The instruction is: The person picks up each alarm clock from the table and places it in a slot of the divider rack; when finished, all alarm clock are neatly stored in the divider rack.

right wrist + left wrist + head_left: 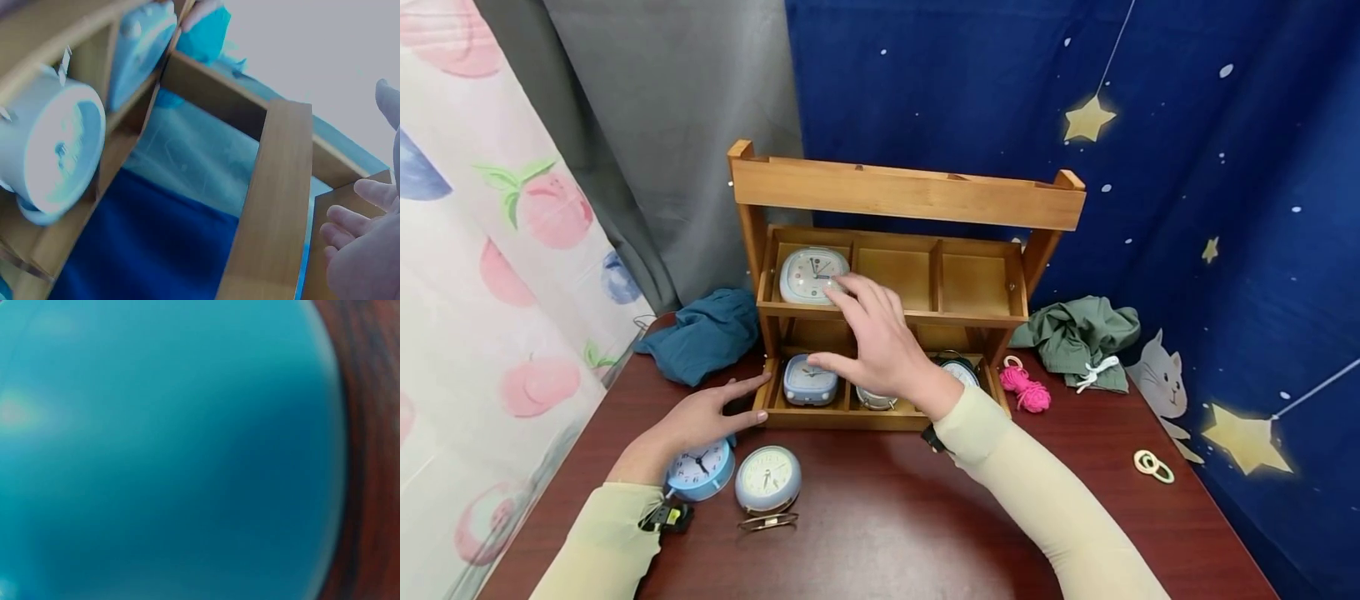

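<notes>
Right fingers (850, 292): spread and nearly straight, gripping nothing; their tips lay at the lower right edge of the white clock (811, 274).
Right hand (880, 337): raised in front of the wooden shelf (910, 196), palm down, thumb pointing left over the bottom tier.
White clock: stood upright in the leftmost of 3 compartments on the middle tier, dial facing out.
Left fingers (741, 392): straight and loose, holding nothing; the tips touched the lower left corner of the shelf.
Left hand (696, 421): lay low over the surface (887, 517), just above the round blue clock (702, 468).
Round blue clock: stood on the surface at the left wrist; the left wrist view showed only a blur of blue (162, 450) with a strip of dark wood at the right.
Pale round clock (767, 479): on the surface just beside the blue one, with a wire stand in front.
Bottom tier: a small square blue clock (809, 381) on the left, 2 more clocks partly hidden behind the right wrist.
Right wrist view: the shelf from behind, a pale clock's back (59, 150) on the left.
Further out: blue cloth (707, 333) left of the shelf, green cloth (1078, 333) and pink cord (1026, 390) right of it.
</notes>
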`<state>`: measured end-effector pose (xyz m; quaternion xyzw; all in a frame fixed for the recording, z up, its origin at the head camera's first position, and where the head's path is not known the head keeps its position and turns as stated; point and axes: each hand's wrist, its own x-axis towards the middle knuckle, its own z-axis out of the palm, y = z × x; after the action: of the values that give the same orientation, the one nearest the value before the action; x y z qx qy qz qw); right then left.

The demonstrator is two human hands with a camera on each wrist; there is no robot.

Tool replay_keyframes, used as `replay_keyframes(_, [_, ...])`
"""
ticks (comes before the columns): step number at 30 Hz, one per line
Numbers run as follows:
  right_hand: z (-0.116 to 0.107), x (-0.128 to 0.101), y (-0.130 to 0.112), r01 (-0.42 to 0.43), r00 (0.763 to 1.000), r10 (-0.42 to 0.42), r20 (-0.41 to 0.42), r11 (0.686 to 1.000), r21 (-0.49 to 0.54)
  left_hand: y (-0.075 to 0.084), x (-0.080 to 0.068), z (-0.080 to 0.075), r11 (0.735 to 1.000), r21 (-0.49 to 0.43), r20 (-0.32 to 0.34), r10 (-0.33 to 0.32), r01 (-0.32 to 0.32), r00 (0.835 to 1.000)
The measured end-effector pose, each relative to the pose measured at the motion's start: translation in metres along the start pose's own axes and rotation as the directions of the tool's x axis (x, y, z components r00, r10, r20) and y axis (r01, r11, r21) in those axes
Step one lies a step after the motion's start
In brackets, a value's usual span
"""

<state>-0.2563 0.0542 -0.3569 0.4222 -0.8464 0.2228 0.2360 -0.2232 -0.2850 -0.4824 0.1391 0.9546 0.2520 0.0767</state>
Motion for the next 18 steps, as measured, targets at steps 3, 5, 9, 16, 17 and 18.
replay_keyframes(3, [0.004,-0.021,-0.006,0.030,0.999,-0.029,-0.025,0.999,0.038,0.000,0.000,0.001,1.000,0.005,-0.004,0.003,-0.003,1.000])
replay_keyframes(5, [0.010,-0.033,-0.009,0.031,0.999,-0.030,-0.017,0.998,0.058,-0.001,0.001,0.001,1.000,0.008,-0.006,0.003,-0.003,1.000])
replay_keyframes(9, [0.023,-0.055,-0.019,0.009,0.999,-0.013,0.040,0.995,0.102,-0.001,0.001,0.001,1.000,0.010,-0.001,0.000,0.000,1.000])
replay_keyframes(16, [0.050,-0.079,-0.038,-0.027,0.982,-0.003,0.187,0.988,0.154,-0.002,0.001,0.001,1.000,0.009,-0.005,0.004,-0.004,1.000])
replay_keyframes(17, [0.054,-0.081,-0.040,-0.031,0.978,-0.002,0.207,0.987,0.157,-0.001,0.001,0.001,1.000,0.009,-0.007,0.006,-0.006,1.000])
replay_keyframes(18, [0.057,-0.083,-0.043,-0.034,0.974,-0.003,0.226,0.987,0.158,-0.002,0.000,0.001,1.000,0.008,-0.009,0.009,-0.009,1.000])
